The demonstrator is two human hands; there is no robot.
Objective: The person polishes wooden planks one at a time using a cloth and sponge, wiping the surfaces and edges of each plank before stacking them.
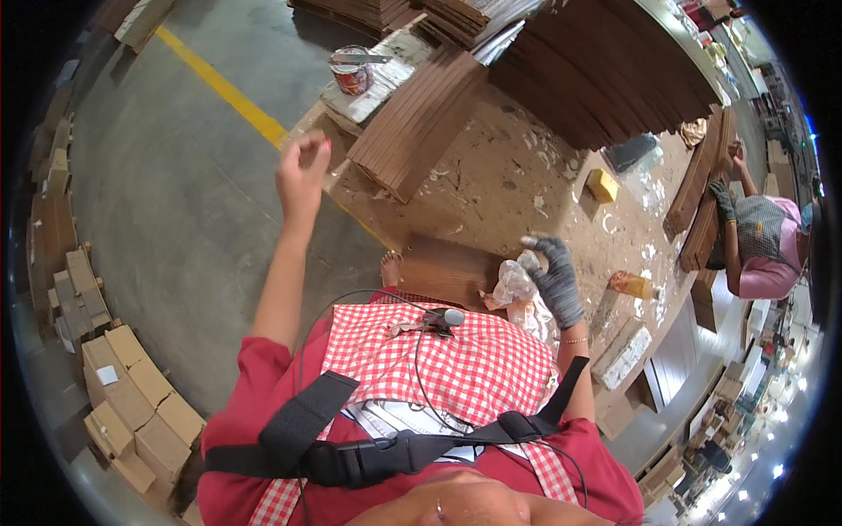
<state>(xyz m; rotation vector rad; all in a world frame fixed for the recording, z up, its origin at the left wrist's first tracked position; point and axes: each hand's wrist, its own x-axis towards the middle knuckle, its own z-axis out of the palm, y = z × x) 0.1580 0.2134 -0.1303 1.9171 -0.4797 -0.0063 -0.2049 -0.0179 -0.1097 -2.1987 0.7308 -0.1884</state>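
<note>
**Gloved right hand at crumpled plastic beside a brown board; printed matter at the worktable**

The person's left hand (303,175), bare, is raised in the air near a stack of brown strips (419,123), its fingers loosely curled and its grasp open. The right hand (558,279), in a grey glove, lies at a crumpled sheet of clear plastic (516,285), fingers extended; whether it grips the plastic cannot be told. The plastic lies at the right end of a brown board (452,263), just in front of the red-and-white checked apron (438,351).

Labels and print: a tub (353,79) with a red and white printed wrapper stands at the far left of the worktable (478,197), a flat blade (360,59) laid across its top. An orange-and-red container (633,285) lies at the right; any lettering on it is too small to read. Sheets of paper (399,419) with fine print show behind the black strap (377,456). A small pale label (107,375) marks one of the cartons (132,386) at lower left, its text illegible. A yellow block (602,186) sits on the worktable below tall dark brown panels (605,70). At far right, a co-worker (763,245) in a grey apron has a gloved hand at long brown pieces (706,223).
</note>
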